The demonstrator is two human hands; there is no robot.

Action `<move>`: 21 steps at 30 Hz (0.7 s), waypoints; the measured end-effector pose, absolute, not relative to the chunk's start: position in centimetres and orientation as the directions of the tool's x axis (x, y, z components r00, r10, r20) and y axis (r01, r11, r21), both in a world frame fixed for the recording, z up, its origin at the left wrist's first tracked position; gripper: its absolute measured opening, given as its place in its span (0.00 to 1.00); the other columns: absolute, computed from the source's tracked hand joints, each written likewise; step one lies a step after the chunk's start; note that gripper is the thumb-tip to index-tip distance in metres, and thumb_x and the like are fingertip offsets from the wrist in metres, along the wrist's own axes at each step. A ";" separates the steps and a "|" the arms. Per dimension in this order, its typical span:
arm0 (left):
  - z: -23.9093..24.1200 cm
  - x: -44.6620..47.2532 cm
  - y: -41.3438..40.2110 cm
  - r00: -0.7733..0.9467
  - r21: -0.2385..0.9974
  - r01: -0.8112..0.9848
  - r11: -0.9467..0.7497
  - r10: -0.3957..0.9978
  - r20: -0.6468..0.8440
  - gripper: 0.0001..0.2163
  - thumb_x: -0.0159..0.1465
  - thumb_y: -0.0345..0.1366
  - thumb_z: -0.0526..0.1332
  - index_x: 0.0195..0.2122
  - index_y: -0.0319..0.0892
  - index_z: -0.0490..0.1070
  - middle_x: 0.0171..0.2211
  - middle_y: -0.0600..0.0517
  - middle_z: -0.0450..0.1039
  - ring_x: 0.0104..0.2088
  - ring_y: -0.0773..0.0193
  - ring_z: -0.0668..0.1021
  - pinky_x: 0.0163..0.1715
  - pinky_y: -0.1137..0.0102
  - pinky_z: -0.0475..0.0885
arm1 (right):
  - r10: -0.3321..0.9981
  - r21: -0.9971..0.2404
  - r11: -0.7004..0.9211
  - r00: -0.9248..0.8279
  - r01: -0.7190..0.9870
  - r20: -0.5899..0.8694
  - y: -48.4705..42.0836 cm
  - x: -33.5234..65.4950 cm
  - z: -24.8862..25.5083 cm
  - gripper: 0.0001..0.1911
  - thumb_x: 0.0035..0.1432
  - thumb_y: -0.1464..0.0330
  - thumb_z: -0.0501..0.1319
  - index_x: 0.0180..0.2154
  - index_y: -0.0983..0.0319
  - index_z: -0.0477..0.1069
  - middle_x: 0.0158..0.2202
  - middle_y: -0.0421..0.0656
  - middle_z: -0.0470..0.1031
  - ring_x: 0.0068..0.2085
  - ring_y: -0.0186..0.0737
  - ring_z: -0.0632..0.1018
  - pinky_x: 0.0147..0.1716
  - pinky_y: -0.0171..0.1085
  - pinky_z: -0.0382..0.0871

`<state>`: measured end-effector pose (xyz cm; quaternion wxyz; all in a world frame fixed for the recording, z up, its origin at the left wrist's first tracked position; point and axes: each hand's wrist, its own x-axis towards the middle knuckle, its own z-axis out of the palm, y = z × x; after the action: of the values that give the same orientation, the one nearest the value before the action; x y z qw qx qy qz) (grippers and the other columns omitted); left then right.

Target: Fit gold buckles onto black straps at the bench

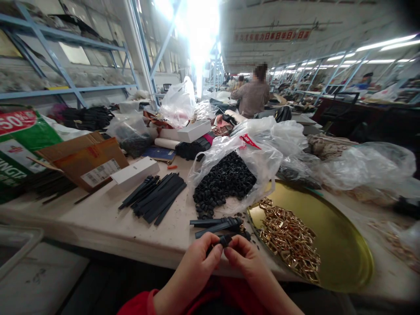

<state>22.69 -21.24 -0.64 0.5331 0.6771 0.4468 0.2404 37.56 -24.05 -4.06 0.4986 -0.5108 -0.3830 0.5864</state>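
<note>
Left hand (204, 259) and right hand (245, 257) meet at the table's near edge in the head view, thumbs and fingertips pinching a short black strap (225, 240) between them. Just beyond lie a few black strips (218, 224), and behind these an open clear plastic bag (269, 162) spills a heap of small black loops (226, 177). To the right, a round golden tray (346, 249) holds gold-coloured metal buckles (290, 238) piled toward its left side. Farther left stand a white box (135, 171) and an open cardboard box (85, 162), whose contents I cannot see.
</note>
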 end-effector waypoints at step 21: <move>-3.6 22.7 -22.0 0.428 0.951 0.247 0.185 0.860 -0.278 0.07 0.60 0.39 0.53 0.30 0.40 0.60 0.20 0.59 0.63 0.19 0.72 0.65 0.19 0.76 0.59 | 0.958 -0.988 -0.134 0.246 -0.076 -0.148 -25.5 36.8 -4.0 0.21 0.47 0.50 0.61 0.32 0.60 0.77 0.23 0.41 0.72 0.27 0.39 0.71 0.28 0.35 0.66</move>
<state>22.66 -21.97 -3.62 0.6084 0.5864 0.4717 0.2520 36.79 -25.51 -3.96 0.5368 -0.5787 -0.3809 0.4815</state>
